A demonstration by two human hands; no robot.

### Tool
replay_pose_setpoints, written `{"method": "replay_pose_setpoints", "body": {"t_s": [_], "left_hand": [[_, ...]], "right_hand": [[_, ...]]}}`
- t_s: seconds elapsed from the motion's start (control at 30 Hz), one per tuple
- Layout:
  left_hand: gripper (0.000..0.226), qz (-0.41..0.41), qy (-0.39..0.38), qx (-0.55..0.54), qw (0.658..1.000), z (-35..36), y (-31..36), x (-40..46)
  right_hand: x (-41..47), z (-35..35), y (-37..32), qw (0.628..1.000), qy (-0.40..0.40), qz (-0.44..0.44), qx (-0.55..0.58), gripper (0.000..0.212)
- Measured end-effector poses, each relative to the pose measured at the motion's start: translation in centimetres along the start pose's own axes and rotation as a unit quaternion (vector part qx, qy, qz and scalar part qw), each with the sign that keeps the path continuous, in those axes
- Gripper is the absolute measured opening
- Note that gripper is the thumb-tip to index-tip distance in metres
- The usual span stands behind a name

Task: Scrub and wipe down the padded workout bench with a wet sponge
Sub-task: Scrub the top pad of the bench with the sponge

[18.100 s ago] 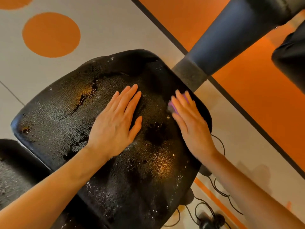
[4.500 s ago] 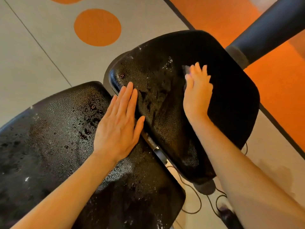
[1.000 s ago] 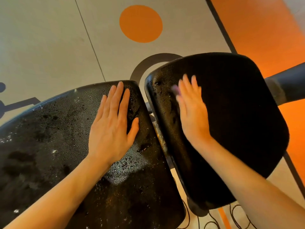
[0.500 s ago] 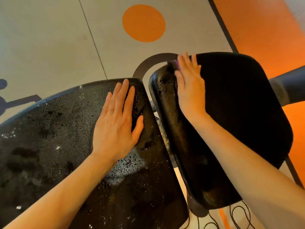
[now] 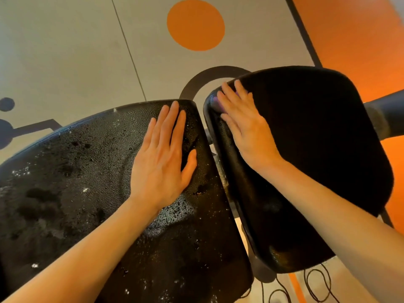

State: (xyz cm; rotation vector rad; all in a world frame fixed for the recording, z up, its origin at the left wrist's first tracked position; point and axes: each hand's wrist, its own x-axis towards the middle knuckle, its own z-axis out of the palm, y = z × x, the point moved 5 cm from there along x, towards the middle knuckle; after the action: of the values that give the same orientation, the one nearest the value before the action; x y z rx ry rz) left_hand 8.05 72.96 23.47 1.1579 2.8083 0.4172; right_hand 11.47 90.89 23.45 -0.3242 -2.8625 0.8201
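The left hand (image 5: 162,162) lies flat, palm down, on the large black textured vinyl pad (image 5: 72,184) of the workout bench, fingers straight and close together, thumb spread to the side; its grip is released and it holds nothing. This pad glistens with water droplets and darker wet patches, and small white flecks dot its surface.

The right hand (image 5: 246,127) rests on the smaller black padded seat (image 5: 323,154), which is tilted and sits just beside the large pad across a narrow gap. Its fingers are extended, pressing down a purple sponge (image 5: 216,104) at the seat's upper left corner; only a sliver of the sponge shows beside and beneath the fingertips, so the grip is a flat press rather than a clench. The seat's left edge shines wet, while its right part looks matt and dark.

Below lies a pale grey floor (image 5: 65,51) with an orange circle (image 5: 195,24), a dark curved arc (image 5: 196,84) and an orange zone (image 5: 360,40) at right. A dark padded roller (image 5: 387,114) juts in from the right edge, and thin black cables (image 5: 314,285) loop on the floor under the seat.
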Motion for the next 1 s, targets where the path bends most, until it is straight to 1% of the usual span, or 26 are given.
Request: {"method": "replay_pose_setpoints", "body": {"t_s": [0.03, 0.07, 0.13, 0.17, 0.2, 0.27, 0.33, 0.4, 0.5, 0.53, 0.6, 0.67, 0.7, 0.73, 0.8, 0.83, 0.87, 0.9, 0.97, 1.0], "left_hand": [[0.069, 0.001, 0.000, 0.000, 1.000, 0.0, 0.0, 0.0], [0.069, 0.000, 0.000, -0.001, 1.000, 0.0, 0.0, -0.1], [0.069, -0.001, 0.003, -0.002, 1.000, 0.1, -0.1, -0.1], [0.069, 0.002, 0.002, -0.001, 1.000, 0.1, 0.0, -0.1], [0.069, 0.003, 0.001, 0.003, 1.000, 0.2, 0.0, -0.1], [0.069, 0.002, 0.003, 0.009, 1.000, 0.2, 0.0, -0.1], [0.069, 0.003, 0.002, 0.015, 1.000, 0.1, 0.0, -0.1], [0.069, 0.001, 0.002, 0.015, 1.000, 0.1, 0.1, -0.1], [0.069, -0.003, 0.001, 0.013, 1.000, 0.0, 0.2, -0.1], [0.069, -0.006, 0.003, 0.013, 1.000, 0.0, 0.1, -0.1], [0.069, -0.005, 0.006, 0.016, 1.000, 0.1, 0.2, -0.1], [0.069, -0.004, 0.007, 0.018, 1.000, 0.2, 0.1, -0.3], [0.069, -0.002, 0.009, 0.015, 1.000, 0.3, 0.1, -0.3], [0.069, -0.001, 0.012, 0.013, 1.000, 0.3, 0.1, -0.2], [0.069, 0.004, 0.013, 0.013, 1.000, 0.2, 0.1, -0.1], [0.069, 0.003, 0.013, 0.012, 1.000, 0.2, 0.0, -0.1], [0.069, 0.000, 0.014, 0.012, 1.000, 0.2, -0.1, -0.1], [0.069, 0.000, 0.015, 0.012, 1.000, 0.1, -0.1, -0.2], [0.069, 0.006, 0.014, 0.014, 1.000, 0.2, -0.1, -0.2], [0.069, 0.008, 0.014, 0.015, 1.000, 0.2, 0.0, -0.2]], "right_hand": [[-0.5, -0.3, 0.4, 1.000, -0.015, -0.021, 0.003, 0.043], [-0.3, -0.5, 0.9, 1.000, 0.004, -0.001, 0.014, 0.043], [1.0, -0.3, 0.9, 0.990, 0.096, 0.091, 0.040, 0.040], [1.4, 0.2, 0.6, 0.984, 0.123, 0.125, 0.037, 0.039], [1.6, 0.5, 0.3, 0.984, 0.123, 0.122, 0.025, 0.039], [1.5, 0.4, -0.1, 0.997, 0.066, 0.041, 0.003, 0.039], [-0.1, -0.4, 0.5, 0.999, 0.007, -0.026, 0.017, 0.041], [-3.6, -0.9, 0.7, 0.999, -0.012, -0.025, 0.025, 0.042], [-8.7, -0.3, 0.1, 1.000, -0.010, -0.007, 0.001, 0.041], [-7.7, -0.3, -0.2, 1.000, -0.007, -0.003, 0.013, 0.040], [-2.2, 0.4, -0.7, 0.999, 0.022, 0.020, 0.040, 0.036], [2.4, 1.1, -1.7, 0.998, 0.052, 0.035, 0.022, 0.033], [2.7, 1.5, -1.9, 0.998, 0.060, 0.026, 0.007, 0.032], [1.3, 1.7, -1.9, 0.998, 0.058, -0.002, -0.012, 0.032], [-4.9, 1.2, -1.8, 0.998, 0.020, -0.038, -0.051, 0.035], [-8.1, 0.6, -1.8, 0.998, -0.005, -0.045, -0.054, 0.037], [-9.5, 0.3, -1.8, 0.997, -0.026, -0.041, -0.053, 0.037], [-8.7, 0.4, -1.7, 0.998, -0.031, -0.032, -0.046, 0.036], [-3.3, 1.2, -2.1, 0.998, 0.006, -0.015, -0.057, 0.032], [-0.5, 1.5, -2.6, 0.996, 0.022, -0.017, -0.081, 0.030]]}}
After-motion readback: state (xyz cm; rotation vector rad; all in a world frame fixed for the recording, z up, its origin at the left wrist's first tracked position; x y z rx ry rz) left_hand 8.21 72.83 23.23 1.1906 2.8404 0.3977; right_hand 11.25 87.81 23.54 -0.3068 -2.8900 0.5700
